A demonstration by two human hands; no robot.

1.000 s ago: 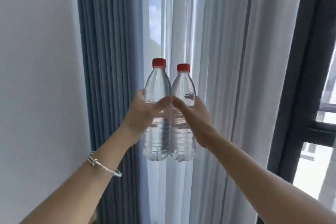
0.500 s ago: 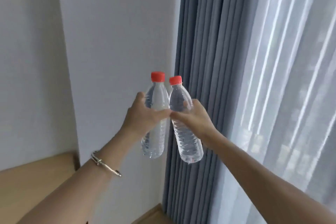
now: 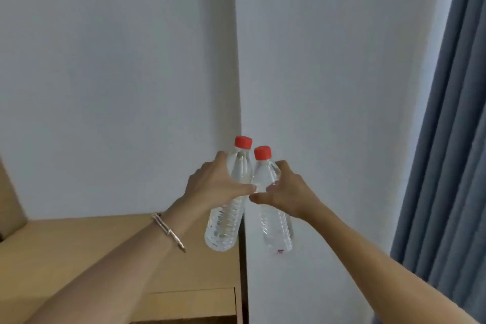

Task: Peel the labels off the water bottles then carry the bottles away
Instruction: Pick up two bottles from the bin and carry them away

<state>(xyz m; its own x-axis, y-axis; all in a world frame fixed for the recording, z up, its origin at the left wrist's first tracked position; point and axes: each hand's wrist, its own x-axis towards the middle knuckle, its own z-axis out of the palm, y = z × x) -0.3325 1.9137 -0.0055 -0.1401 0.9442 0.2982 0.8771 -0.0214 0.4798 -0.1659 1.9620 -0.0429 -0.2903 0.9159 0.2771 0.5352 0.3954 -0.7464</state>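
Observation:
Two clear water bottles with red caps and no labels are held up in the air in front of a white wall. My left hand [image 3: 215, 187] grips the left bottle [image 3: 224, 226] around its upper body. My right hand [image 3: 285, 192] grips the right bottle [image 3: 277, 229] the same way. The bottles lean apart at the bottom, their shoulders close together, and my thumbs nearly touch between them. A small red mark shows near the base of the right bottle.
A light wooden cabinet top [image 3: 79, 244] lies below on the left, with a drawer front beneath it. A white wall corner [image 3: 238, 60] runs down the middle. A blue-grey curtain [image 3: 447, 166] hangs at the right edge.
The view has swung left, from the window and curtains to the wall corner and wooden cabinet. Both hands still hold the bottles, now lower in the frame and tilted apart at their bases.

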